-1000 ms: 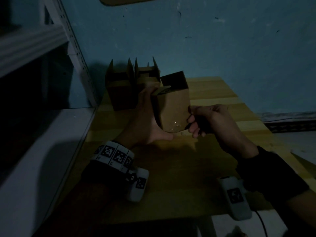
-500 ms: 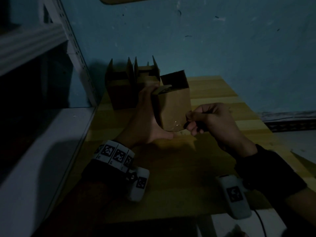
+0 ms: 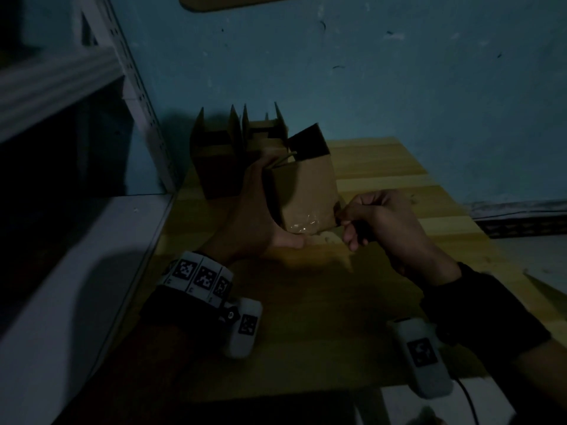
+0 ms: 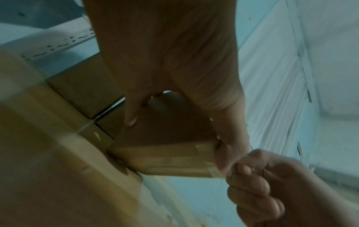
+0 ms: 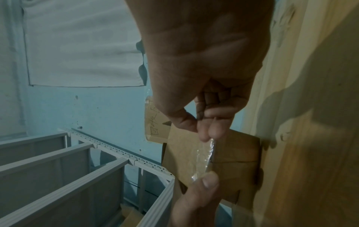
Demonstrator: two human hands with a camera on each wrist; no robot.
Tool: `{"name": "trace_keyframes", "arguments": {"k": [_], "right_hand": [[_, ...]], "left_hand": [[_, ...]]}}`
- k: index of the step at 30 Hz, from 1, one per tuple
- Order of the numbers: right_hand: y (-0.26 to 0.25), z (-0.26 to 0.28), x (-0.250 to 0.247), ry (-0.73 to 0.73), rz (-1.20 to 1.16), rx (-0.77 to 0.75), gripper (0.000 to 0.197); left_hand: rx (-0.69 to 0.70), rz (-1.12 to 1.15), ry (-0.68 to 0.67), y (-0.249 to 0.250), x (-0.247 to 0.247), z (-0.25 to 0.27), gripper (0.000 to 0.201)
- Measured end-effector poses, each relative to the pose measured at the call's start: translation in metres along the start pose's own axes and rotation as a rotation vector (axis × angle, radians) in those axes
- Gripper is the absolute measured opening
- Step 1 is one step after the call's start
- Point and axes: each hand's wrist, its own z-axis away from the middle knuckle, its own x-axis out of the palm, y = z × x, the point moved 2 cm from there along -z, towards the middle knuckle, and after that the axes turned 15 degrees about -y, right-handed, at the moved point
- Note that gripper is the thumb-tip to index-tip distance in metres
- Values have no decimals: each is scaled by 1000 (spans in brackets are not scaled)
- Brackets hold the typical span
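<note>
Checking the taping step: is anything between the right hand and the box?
Nothing visible. The right hand pinches clear tape that runs to the box, which the left hand grips.

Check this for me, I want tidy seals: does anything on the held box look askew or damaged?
Yes. The clear tape on the cardboard box is not flat: a strip stands off the bottom edge, wrinkled and stretched between the fingers of the right hand and the thumb of the left hand.
</note>
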Motion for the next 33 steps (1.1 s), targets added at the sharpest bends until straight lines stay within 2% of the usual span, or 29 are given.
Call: {"name": "trace_keyframes", "arguments": {"k": [4, 10, 15, 26, 29, 33], "right_hand": [[-2, 2, 4, -29, -24, -56, 19], [3, -1, 5, -118, -82, -91, 34], [9, -6, 8, -170, -164, -132, 24], [11, -5, 9, -213, -244, -163, 19], [7, -1, 6, -224, -300, -145, 33], [1, 6, 7, -106, -49, -51, 66]], "left_hand": [[10, 97, -22, -1, -1, 3, 132], [34, 146, -70, -4, -6, 4, 129], [50, 212, -91, -3, -8, 3, 127], [34, 202, -78, -5, -7, 6, 117], [43, 199, -79, -5, -7, 6, 124], [68, 197, -94, -4, -3, 4, 128]]}}
